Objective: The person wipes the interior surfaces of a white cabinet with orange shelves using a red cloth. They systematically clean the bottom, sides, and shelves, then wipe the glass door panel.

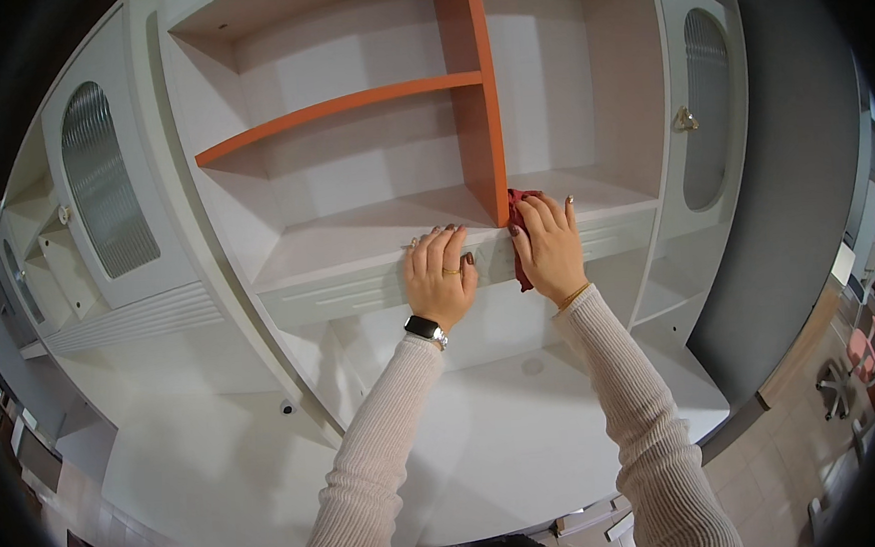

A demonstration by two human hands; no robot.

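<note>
My right hand (551,244) presses a crumpled red cloth (523,268) against the front edge of the white shelf board (375,236), just right of the foot of the orange upright divider (490,120). Part of the cloth hangs down below that edge; the rest is hidden under the palm. My left hand (440,273) rests on the same front edge, left of the divider, with fingertips on the board and nothing seen in it. An orange shelf (345,106) joins the divider higher up on the left. Beneath my hands runs a pale grooved front panel (334,296).
A white desktop (515,434) lies below the shelves. Cabinet doors with ribbed glass stand at the left (109,181) and right (705,107), the right one with a gold-coloured knob (686,119). A pink swivel chair (867,349) is on the tiled floor, far right.
</note>
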